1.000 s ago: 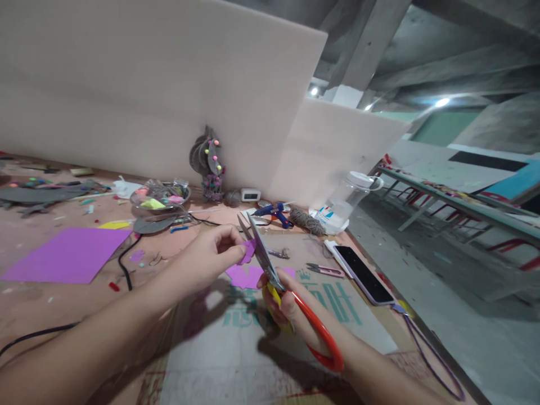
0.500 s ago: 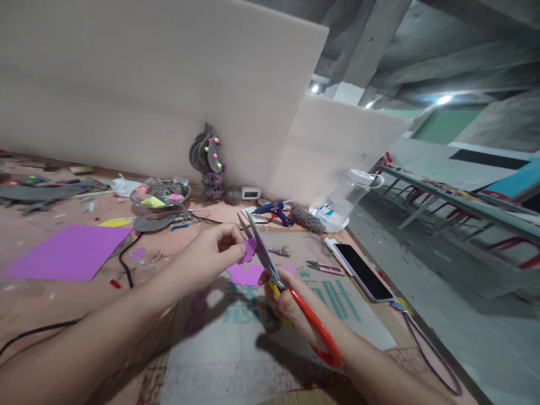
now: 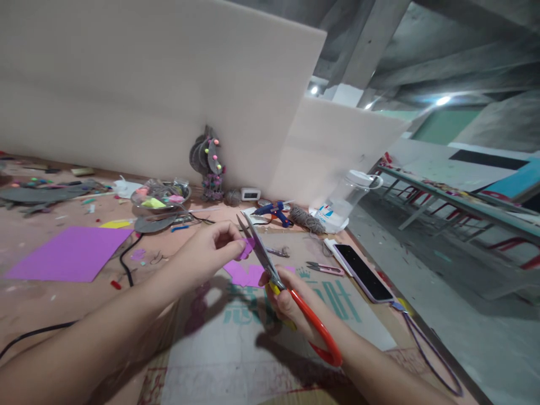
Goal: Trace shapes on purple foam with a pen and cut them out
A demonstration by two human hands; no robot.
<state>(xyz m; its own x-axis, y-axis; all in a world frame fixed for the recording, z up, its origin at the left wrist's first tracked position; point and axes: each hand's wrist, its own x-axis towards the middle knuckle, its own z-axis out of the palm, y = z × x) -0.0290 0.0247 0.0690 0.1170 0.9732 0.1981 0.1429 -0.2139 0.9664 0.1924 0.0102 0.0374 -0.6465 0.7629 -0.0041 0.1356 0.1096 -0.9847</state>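
Dim, soft-focus wide-angle view with bent edges; ceiling lamp (image 3: 441, 101) glares, forearms cast shadows on the table (image 3: 50, 304).

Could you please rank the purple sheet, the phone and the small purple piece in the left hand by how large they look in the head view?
1. purple sheet, clearly largest.
2. phone.
3. small purple piece pinched in the left hand, smallest, though nearest.

Big teal Chinese characters run across the cardboard (image 3: 270, 343) under the hands, too skewed and covered to read, with a small teal crown mark just above them. Red print sits along the cardboard's near edge, unreadable too. The white bag (image 3: 327, 216) by the jar shows a blue logo, illegible.
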